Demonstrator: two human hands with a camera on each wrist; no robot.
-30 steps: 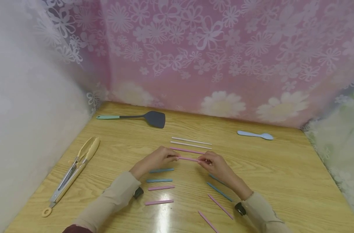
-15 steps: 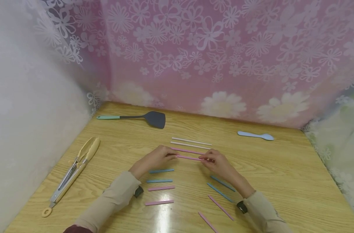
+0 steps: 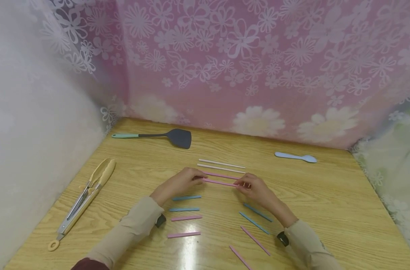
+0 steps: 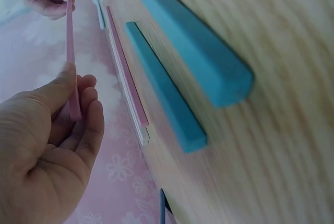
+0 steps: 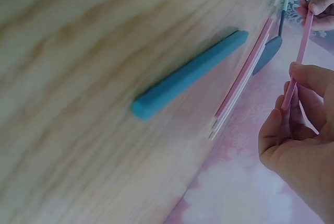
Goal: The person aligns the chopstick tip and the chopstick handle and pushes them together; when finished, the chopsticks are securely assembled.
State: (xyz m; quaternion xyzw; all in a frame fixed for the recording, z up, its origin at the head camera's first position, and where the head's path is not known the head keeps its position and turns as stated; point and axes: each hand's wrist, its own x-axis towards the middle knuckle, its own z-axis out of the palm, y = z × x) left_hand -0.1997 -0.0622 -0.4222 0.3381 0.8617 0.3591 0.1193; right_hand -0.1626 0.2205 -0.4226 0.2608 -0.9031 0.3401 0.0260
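Note:
Both hands hold one pink chopstick (image 3: 220, 182) level above the table, one hand near each end. My left hand (image 3: 184, 180) pinches its left end between thumb and fingers; in the left wrist view a short tip pokes out below the thumb. Its right end is pinched by my right hand (image 3: 253, 186), with a tip of it showing past the thumb in the right wrist view. Just behind lies another pink chopstick (image 3: 222, 175), partly covered by the hands. Beyond that are two white chopsticks (image 3: 222, 167), side by side.
Shorter-looking blue sticks (image 3: 184, 209) and pink sticks (image 3: 186, 218) lie left of centre. On the right are more blue sticks (image 3: 253, 223) and pink sticks (image 3: 255, 240). Around them sit tongs (image 3: 81, 204), a spatula (image 3: 179, 138) and a pale blue spoon (image 3: 296, 156). A flowered pink cloth (image 3: 205, 90) hangs behind.
The right hand has slid slightly outward to the right along the held chopstick, so more of it shows between the hands. The left hand has shifted slightly back and left.

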